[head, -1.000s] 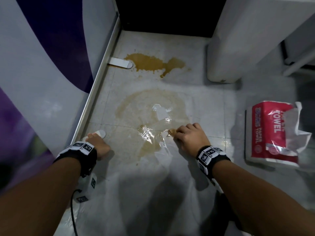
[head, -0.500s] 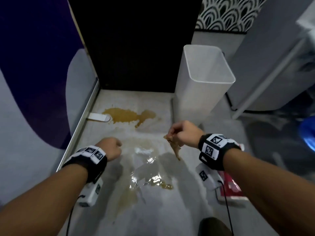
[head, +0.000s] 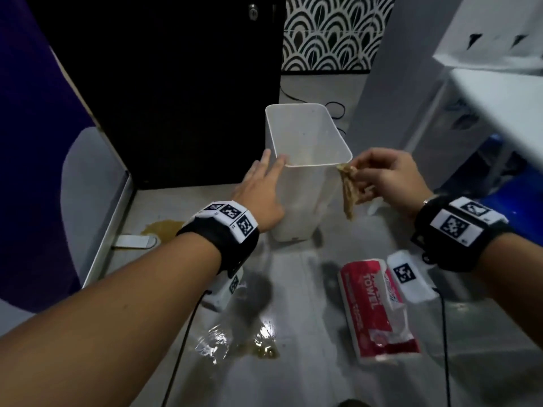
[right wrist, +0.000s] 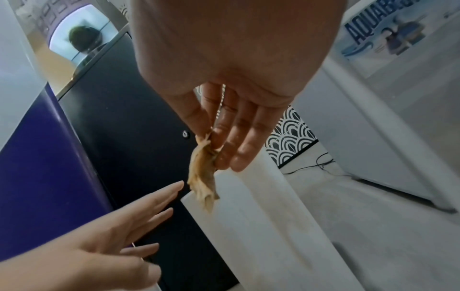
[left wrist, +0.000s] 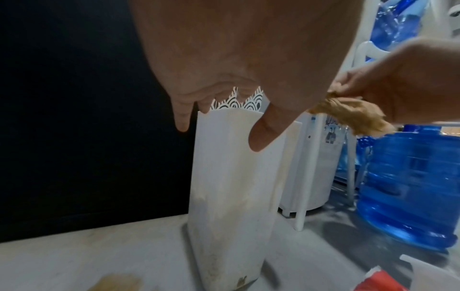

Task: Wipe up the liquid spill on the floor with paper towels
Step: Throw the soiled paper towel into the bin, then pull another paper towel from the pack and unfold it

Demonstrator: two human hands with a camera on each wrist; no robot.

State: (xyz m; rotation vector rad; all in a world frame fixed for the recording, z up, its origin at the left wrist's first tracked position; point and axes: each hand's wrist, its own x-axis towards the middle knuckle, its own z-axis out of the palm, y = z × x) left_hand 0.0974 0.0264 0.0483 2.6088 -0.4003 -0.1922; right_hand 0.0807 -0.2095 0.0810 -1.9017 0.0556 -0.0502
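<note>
Floor, near edge: a wet patch of spill [head: 235,345], glossy and clear with a small brown pool at its right; grey tile floor [head: 308,289] around it.
Towel pack: a red and white paper towel pack [head: 379,309] lies flat on the floor just right of the wet patch, its plastic wrap torn open at the near end.
Wrist gear: black bands with printed markers on both wrists; a white box with a cable hangs under each.
Left hand: the left hand [head: 261,195] reaches forward with fingers straight and spread, holding nothing; fingertips at the near-left corner of the bin's rim, contact not certain.
Right hand: the right hand [head: 385,177] pinches a soaked paper towel [head: 351,189] between thumb and fingertips, remaining fingers loosely extended.
Soaked towel: brown, crumpled, hanging down from the pinch just outside the bin's near-right corner, level with the rim.
Bin: a white waste bin [head: 296,201], tall, rectangular, open-topped, upright on the floor between the two hands; faint brownish marks inside.
Floor, left edge: a second brown puddle [head: 163,229] beside a white door stop [head: 132,241] at the wall rail.
Far: a black door [head: 176,83] behind the bin; a scalloped black and white panel to its right; a blue water jug [left wrist: 408,187] off to the right.
</note>
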